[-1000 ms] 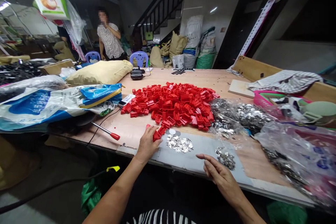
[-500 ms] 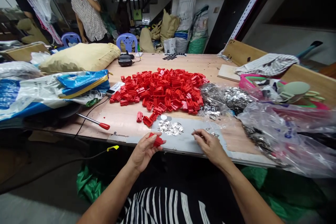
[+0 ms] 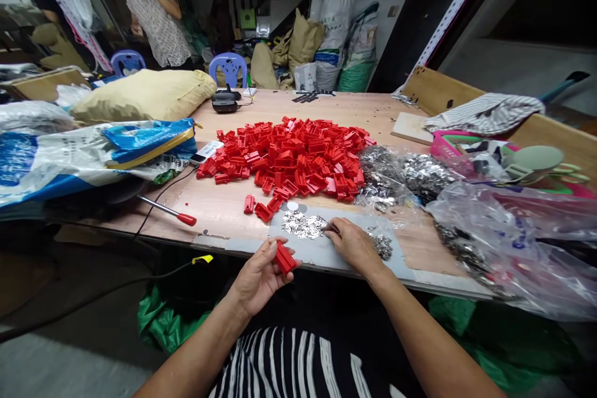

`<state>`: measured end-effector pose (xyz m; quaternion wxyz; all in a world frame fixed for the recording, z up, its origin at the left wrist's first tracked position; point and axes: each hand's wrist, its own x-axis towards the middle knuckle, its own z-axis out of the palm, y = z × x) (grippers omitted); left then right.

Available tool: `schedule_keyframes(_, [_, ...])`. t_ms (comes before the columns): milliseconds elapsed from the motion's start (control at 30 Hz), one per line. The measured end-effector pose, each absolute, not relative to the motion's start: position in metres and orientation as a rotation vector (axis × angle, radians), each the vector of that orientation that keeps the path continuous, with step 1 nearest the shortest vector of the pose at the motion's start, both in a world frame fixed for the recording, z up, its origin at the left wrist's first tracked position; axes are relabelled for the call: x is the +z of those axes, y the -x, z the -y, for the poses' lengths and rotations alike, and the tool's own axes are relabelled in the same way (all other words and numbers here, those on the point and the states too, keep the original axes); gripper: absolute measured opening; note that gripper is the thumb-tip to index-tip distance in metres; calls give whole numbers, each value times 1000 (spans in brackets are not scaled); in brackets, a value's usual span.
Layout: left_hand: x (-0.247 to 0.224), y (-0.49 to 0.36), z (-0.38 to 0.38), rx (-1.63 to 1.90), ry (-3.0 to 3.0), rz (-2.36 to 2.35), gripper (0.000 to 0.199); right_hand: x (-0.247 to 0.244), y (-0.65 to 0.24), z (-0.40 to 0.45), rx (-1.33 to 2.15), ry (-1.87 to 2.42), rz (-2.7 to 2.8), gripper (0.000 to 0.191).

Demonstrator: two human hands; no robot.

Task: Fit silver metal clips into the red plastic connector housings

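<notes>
A red plastic housing [image 3: 285, 257] is held between the thumb and fingers of my left hand [image 3: 256, 280], just over the table's front edge. My right hand [image 3: 353, 245] is closed in a pinch at the right side of a pile of flat silver metal pieces [image 3: 301, 225]. Something thin and dark shows at its fingertips, too small to name. Beside that hand, partly behind it, lies a second heap of small metal parts [image 3: 381, 245]. Both piles rest on a grey mat [image 3: 321, 255]. Beyond them spreads a large mound of red housings [image 3: 298, 155].
Clear bags of metal parts [image 3: 387, 174] and a pink basket [image 3: 448, 148] stand at right. On the left are a lever with a red grip [image 3: 185, 219], a printed sack [image 3: 93, 161] and a beige sack [image 3: 144, 96]. A person [image 3: 158, 25] stands at the far left.
My right hand has moved left to the silver pile, uncovering more of the heap on the right. The left hand has turned the red housing slightly, showing more of it.
</notes>
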<state>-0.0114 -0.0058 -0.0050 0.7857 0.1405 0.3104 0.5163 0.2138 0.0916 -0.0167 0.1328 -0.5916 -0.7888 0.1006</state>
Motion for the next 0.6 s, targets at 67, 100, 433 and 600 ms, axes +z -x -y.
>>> schedule_keyframes(67, [-6, 9, 4, 1126, -316, -671, 29, -17, -214, -91, 281, 1692, 2288, 5])
schedule_keyframes(100, [-6, 8, 3, 1132, -320, -673, 30, -17, -214, -91, 269, 1681, 2287, 5])
schedule_keyframes(433, [-2, 4, 2, 1112, -273, -474, 22, -18, -221, -82, 371, 1645, 2144, 11])
schedule_keyframes(600, [1, 0, 2, 1102, -246, -456, 22, -21, -226, -79, 477, 1488, 2074, 13])
